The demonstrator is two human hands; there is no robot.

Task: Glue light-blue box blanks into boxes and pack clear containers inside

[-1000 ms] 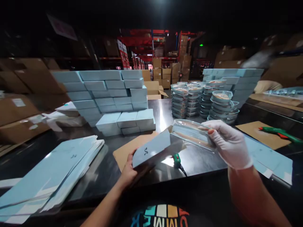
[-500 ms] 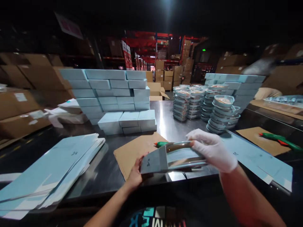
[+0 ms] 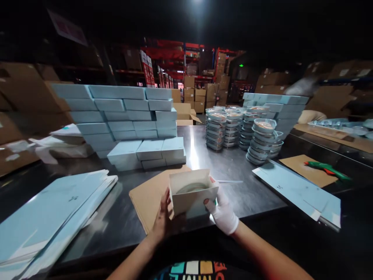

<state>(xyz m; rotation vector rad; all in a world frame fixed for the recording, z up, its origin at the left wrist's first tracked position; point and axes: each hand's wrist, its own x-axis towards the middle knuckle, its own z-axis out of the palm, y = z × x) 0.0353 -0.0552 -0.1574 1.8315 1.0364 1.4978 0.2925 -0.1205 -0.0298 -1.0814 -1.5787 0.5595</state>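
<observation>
Partial block letters in blue, cream, yellow and red across the chest of the dark shirt (image 3: 192,268), cut off at the lower edge and not legible as a word. Small dark logo marks on the flat light-blue sheets at left (image 3: 72,198) and at right (image 3: 279,187), too small to read. Green lit sign (image 3: 241,65) far back, unreadable. No other legible text.

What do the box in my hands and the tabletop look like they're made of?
Box: likely thin paperboard, matte, pale blue outside, off-white inside; its flaps fold crisply. Tabletop: probably polished metal, dark and glossy; it mirrors the overhead light.
</observation>
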